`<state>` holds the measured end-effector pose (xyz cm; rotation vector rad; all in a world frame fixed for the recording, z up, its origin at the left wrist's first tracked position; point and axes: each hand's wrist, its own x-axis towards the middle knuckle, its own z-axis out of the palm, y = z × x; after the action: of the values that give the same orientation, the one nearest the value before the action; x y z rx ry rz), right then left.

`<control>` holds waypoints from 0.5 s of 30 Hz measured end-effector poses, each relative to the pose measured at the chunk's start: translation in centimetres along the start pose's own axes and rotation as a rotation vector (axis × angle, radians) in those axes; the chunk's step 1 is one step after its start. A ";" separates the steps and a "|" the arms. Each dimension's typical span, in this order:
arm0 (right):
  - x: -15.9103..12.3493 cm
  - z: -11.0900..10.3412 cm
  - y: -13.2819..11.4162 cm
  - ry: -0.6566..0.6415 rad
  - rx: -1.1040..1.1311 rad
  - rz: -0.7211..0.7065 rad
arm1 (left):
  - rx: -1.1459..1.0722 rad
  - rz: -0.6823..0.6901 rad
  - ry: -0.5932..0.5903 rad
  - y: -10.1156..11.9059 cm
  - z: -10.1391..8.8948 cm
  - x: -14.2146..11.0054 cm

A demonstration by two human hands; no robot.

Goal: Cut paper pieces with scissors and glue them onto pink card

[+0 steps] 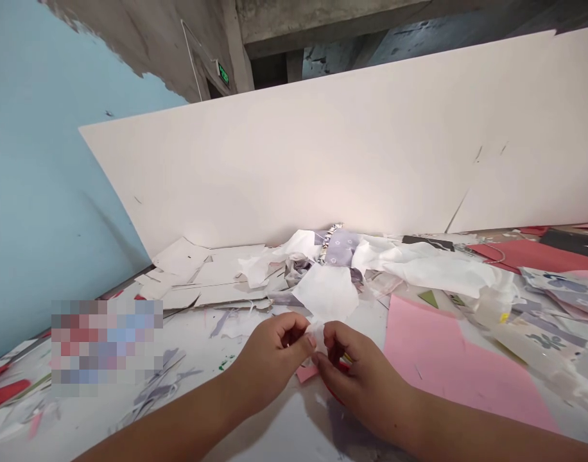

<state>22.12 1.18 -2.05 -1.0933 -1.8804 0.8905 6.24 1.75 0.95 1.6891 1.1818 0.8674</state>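
Observation:
My left hand is closed in a pinch on a small crumpled piece of thin white paper, low in the middle of the head view. Just to its right, my right hand is curled, thumb and forefinger at the other side of that same piece. Below the right hand shows the curved red edge of something mostly hidden, with a bit of yellow by the fingers. Beyond both hands lies a larger white sheet of thin paper, in front of a lilac patterned piece.
Pink paper lies to the right, with red paper farther back. Torn cardboard pieces are stacked at the back left. A tall white board stands behind the table, beside a blue wall. Paper scraps are scattered about.

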 end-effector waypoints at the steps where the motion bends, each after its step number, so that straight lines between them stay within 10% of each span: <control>1: 0.0 0.0 0.1 -0.006 -0.004 -0.013 | -0.015 0.000 0.000 0.0 0.1 0.0; 15: -0.3 -0.5 0.2 0.004 -0.226 -0.116 | -0.189 0.007 0.072 -1.0 -0.1 0.8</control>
<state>22.69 1.12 -2.06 -1.1034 -2.0559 0.6216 6.03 2.73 0.07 1.5209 1.1060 1.0187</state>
